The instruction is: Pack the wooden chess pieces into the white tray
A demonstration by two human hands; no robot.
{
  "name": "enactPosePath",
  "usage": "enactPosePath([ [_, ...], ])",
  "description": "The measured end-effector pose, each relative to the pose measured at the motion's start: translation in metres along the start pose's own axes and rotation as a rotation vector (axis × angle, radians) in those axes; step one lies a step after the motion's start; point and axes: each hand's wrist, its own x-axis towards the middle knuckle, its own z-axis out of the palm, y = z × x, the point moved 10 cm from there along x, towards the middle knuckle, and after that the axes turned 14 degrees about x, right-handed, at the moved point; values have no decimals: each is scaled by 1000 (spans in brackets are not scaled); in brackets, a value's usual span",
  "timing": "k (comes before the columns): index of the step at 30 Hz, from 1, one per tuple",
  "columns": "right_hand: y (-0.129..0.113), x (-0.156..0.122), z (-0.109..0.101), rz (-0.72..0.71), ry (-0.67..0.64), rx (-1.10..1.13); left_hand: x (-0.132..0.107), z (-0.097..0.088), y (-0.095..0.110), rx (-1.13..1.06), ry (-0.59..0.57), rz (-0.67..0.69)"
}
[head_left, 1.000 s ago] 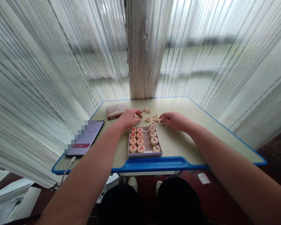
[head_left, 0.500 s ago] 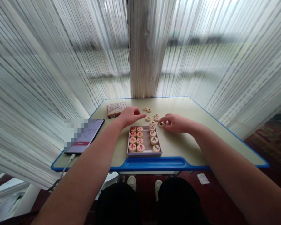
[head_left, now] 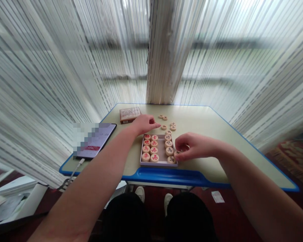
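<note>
A shallow white tray [head_left: 161,163] near the desk's front edge holds several round wooden chess pieces with red or dark characters. My right hand [head_left: 192,146] is curled at the tray's right edge, its fingers pinched on a wooden piece [head_left: 177,154] over the right column. My left hand [head_left: 143,123] rests on the desk just beyond the tray, fingers bent and pointing right toward several loose pieces [head_left: 164,127]; I cannot see anything in it.
The pale desk [head_left: 217,134] has a blue rim and a blue front groove. A phone [head_left: 94,140] with a cable lies at the left. A small printed box [head_left: 129,114] sits at the back left. Striped curtains surround the desk.
My right hand has drawn back from the loose pieces to the tray's right edge with a piece. My left hand has stayed near the loose pieces. The camera has shifted slightly.
</note>
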Motion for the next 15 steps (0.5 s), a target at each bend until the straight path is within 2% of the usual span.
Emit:
enactPosePath([
  [3,0,0,8,23,-27,-16,2,2,0,29,-2,9],
  [7,-7,1,10,10,20,-87,4,6,0,45,-21,15],
  [12,-8,0,5,-4,71,-107,4,7,-1,65,-34,2],
  [15,-16,-3,-4,-91,129,-70,3,6,-1,69,-34,-3],
])
